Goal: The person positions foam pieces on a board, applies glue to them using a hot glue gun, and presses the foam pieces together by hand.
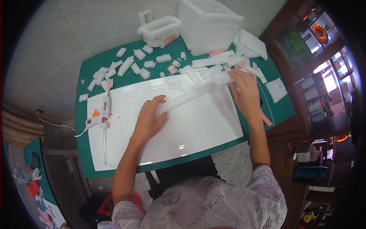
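A long white foam strip (190, 96) slants across the white board (190, 137). My left hand (148, 117) grips its near left end between thumb and fingers. At the far right end, my right hand (244, 89) holds the strip with bent fingers; a paler, blurred white part shows there, and I cannot tell whether it is a separate piece. Left of my left hand lies a white hot glue gun (103, 114) with an orange trigger, a clear glue stick (105, 147) reaching out of its rear. A small flat foam piece (175, 84) rests just beyond the strip.
Foam offcuts (126, 65) are scattered over the far side of the green mat (85, 149). A large white foam box (211, 28) and a smaller foam frame (159, 31) stand at the back. A foam sheet (276, 90) lies at right, near wooden shelves (282, 152).
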A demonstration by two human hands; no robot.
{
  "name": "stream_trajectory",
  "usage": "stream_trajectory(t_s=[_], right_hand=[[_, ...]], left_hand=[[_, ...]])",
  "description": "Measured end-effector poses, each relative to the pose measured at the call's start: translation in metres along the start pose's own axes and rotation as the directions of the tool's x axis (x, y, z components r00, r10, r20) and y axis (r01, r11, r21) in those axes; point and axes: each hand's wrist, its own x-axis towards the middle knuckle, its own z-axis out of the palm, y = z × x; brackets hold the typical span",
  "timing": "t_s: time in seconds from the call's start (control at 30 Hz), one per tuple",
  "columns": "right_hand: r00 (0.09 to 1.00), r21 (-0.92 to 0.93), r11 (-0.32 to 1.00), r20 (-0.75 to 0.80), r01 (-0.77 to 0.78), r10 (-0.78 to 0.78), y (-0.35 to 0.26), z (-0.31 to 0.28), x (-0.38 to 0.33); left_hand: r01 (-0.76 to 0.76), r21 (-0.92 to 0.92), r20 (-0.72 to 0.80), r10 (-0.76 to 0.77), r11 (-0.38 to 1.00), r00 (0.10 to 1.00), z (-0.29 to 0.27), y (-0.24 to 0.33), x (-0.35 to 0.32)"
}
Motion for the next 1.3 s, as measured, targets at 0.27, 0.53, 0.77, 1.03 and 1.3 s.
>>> stream_trajectory(t_s=[0.27, 0.53, 0.77, 1.03, 1.3], right_hand=[[0.899, 0.319, 0.873, 0.116, 0.369, -0.422, -0.073, 0.069, -0.004], [0.924, 0.367, 0.889, 0.16, 0.272, -0.348, -0.077, 0.08, -0.002], [0.924, 0.456, 0.885, 0.29, 0.093, -0.247, -0.055, 0.056, -0.003], [0.835, 0.534, 0.763, 0.551, -0.365, 0.014, 0.022, 0.028, -0.036], [0.871, 0.58, 0.682, 0.458, -0.445, 0.178, 0.019, 0.044, -0.058]], left_hand=[[0.051, -0.023, 0.0, -0.051, 0.998, 0.999, 0.004, -0.009, 0.004], [0.052, -0.087, 0.087, -0.044, 0.995, 0.995, -0.011, -0.002, 0.002], [-0.06, 0.016, 0.048, 0.059, 0.998, 0.997, -0.004, -0.015, 0.004], [0.007, 0.083, 0.062, -0.012, 0.997, 0.998, -0.007, -0.011, 0.007], [0.104, 0.037, 0.087, -0.107, 0.994, 0.99, -0.009, -0.01, 0.011]])
